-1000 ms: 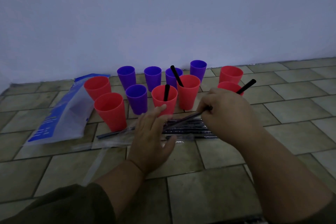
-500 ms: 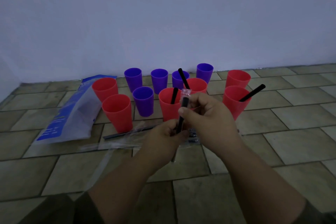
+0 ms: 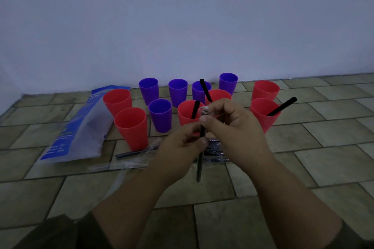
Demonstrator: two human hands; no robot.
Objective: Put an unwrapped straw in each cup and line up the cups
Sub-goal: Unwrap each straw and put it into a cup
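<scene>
Black, thin and surely feather-light, the plastic drinking straw in its clear film wrapper [image 3: 201, 147] stands upright between both hands, in front of the red and purple plastic cups [image 3: 131, 127] on the tiled floor [image 3: 323, 147]. From the head camera: the left hand [image 3: 180, 149] pinches its middle, palm curled, wrist low. The right hand [image 3: 232, 127] nips the crinkly wrapper tip at the top, thumb against forefinger. That film looks slippery; best grip is firm at mid-shaft, tearing from the top end. More wrapped straws [image 3: 214, 148] lie just behind.
</scene>
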